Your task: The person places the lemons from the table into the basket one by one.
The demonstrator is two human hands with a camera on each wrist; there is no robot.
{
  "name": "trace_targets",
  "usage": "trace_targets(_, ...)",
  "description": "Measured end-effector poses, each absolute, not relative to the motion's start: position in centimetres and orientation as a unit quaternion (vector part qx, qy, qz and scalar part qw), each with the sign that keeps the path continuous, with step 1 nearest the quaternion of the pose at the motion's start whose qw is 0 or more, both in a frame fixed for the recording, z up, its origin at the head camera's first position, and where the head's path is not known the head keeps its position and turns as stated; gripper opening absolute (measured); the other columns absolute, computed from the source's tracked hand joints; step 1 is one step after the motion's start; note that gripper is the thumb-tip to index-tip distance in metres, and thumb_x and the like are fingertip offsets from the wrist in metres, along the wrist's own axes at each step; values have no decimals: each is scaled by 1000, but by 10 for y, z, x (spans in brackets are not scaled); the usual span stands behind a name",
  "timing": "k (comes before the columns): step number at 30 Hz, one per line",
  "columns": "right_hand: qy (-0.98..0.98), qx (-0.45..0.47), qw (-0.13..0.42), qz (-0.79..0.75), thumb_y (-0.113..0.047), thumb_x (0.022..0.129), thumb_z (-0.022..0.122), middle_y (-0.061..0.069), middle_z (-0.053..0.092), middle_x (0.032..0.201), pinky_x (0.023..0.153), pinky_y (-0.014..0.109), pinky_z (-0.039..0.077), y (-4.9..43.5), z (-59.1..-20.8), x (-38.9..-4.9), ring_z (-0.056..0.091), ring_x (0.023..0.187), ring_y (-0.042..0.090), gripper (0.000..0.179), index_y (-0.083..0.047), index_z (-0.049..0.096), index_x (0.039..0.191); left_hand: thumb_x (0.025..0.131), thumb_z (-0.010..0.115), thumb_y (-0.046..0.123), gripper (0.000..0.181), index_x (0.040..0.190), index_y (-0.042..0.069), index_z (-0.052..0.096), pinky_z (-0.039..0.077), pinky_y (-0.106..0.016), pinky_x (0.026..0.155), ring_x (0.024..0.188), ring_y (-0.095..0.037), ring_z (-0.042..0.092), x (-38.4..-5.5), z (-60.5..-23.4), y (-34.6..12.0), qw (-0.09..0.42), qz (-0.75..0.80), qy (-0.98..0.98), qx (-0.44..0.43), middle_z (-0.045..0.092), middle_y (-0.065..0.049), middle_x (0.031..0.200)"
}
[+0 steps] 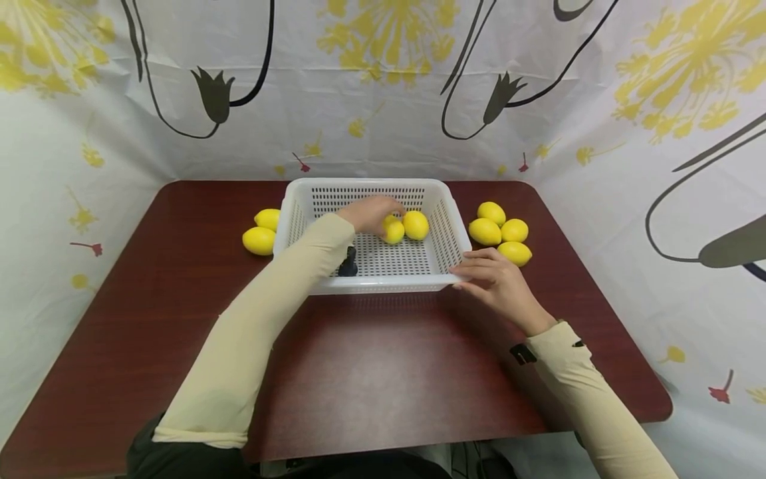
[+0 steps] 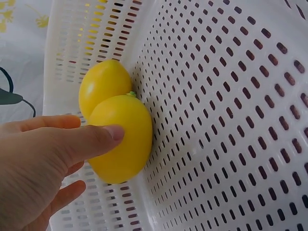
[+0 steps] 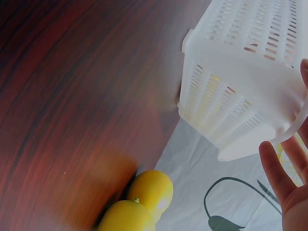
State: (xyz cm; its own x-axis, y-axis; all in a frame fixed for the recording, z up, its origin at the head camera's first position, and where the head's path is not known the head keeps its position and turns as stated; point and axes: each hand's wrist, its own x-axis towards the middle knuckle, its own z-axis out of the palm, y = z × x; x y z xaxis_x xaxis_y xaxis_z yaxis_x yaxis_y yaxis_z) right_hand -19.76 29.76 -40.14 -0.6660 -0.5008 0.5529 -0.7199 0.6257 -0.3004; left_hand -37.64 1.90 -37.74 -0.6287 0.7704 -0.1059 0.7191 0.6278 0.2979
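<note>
In the head view a white slotted plastic basket (image 1: 383, 285) stands at the table's far side. My left hand (image 1: 372, 214) reaches inside it and holds a lemon (image 1: 393, 230). The left wrist view shows the thumb (image 2: 103, 138) laid across that lemon, whose green stem end points up. A second lemon (image 1: 415, 225) lies right beside it, on the basket floor. At the basket's front right corner my right hand (image 1: 499, 283) grips the rim, fingers over the top and thumb lower on the outside.
Several lemons (image 1: 485, 231) sit on the table to the basket's right. More lemons (image 1: 259, 241) lie left of it, partly behind my sleeve. Dark red wood forms the table (image 1: 359, 372). A white patterned cloth (image 1: 383, 120) hangs behind and at both sides.
</note>
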Motion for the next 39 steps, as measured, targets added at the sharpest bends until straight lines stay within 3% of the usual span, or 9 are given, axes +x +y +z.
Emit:
trace_targets(20,-879,344,212,254,-5,65,93,3,76,99,91,37,52,298,-401,-197,62,110,29,42,-9,80,106,88,77,5,63,146,9,52,28,-39,119,143,-25,38,-374,-362,14,107,119,900,405,47,-7,152)
trace_targets(39,-880,342,209,256,-6,67,92,3,76,100,93,30,51,297,-400,-196,62,111,29,41,-9,80,106,91,75,10,61,147,10,51,30,-37,118,142,-24,39,-376,-349,6,94,110,903,405,47,-6,152)
